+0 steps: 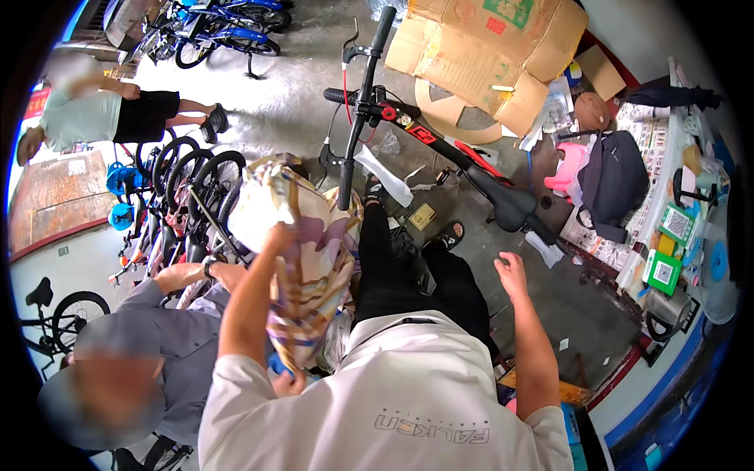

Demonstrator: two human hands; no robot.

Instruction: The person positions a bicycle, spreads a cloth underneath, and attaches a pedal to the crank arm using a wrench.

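Observation:
My left hand (280, 236) is closed on a cream cloth (326, 235) with a purple, yellow and brown pattern. The cloth hangs in folds left of my legs. My right hand (512, 275) is raised to my right, with nothing in it and its fingers loosely apart. Ahead of me stands a black and red bicycle (424, 135), its handlebar (363, 110) at the left and its black saddle (503, 200) at the right. Neither hand touches it. At the cloth's lower edge is a co-worker's hand (290, 384).
A co-worker in a grey shirt (184, 337) is close at my left; another person (86, 118) is farther off. Several bicycles (188, 177) stand in a row at the left. Flattened cardboard (487, 59) lies ahead. A dark backpack (614, 180) rests on a paper-covered counter (652, 145) at the right.

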